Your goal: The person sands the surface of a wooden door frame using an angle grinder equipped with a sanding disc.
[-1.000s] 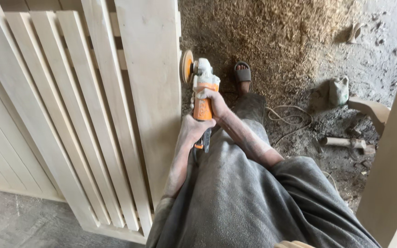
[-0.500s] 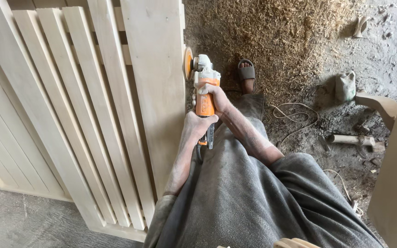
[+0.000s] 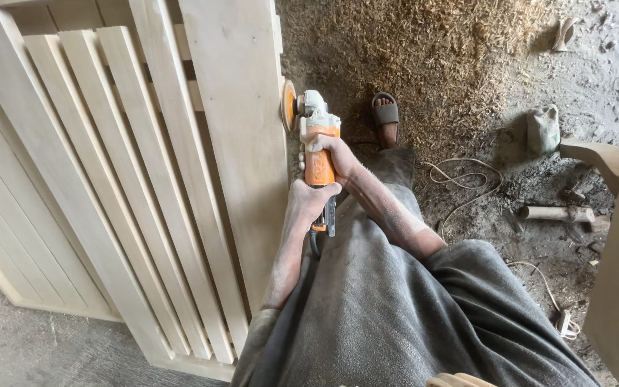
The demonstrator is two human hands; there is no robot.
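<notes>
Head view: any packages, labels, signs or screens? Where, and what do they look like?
Bag or sack: on the dirt floor at right, beyond the cable; lumpy, pale grey-green.
Label on the grinder: on the orange body, between both hands; small dark marking, too blurred to make out.
No signs or screens.

Left hand (image 3: 308,202): closed in a full fist, knuckles up, wrist straight; sits nearer the body than the other hand. Left forearm: bare, dust-coated, runs from the lower middle of the view up and slightly right to the wrist; elbow bent, sleeve edge at the elbow.
Right hand (image 3: 333,156): closed in a wrapping grip, fingers curled leftward, thumb side up; lies ahead of the left hand, the two nearly touching. Right forearm: bare, dusty, angles from the elbow at centre right up and left to the wrist; elbow sharply bent, grey sleeve begins just behind it.
Both arms converge in front of the torso
</notes>
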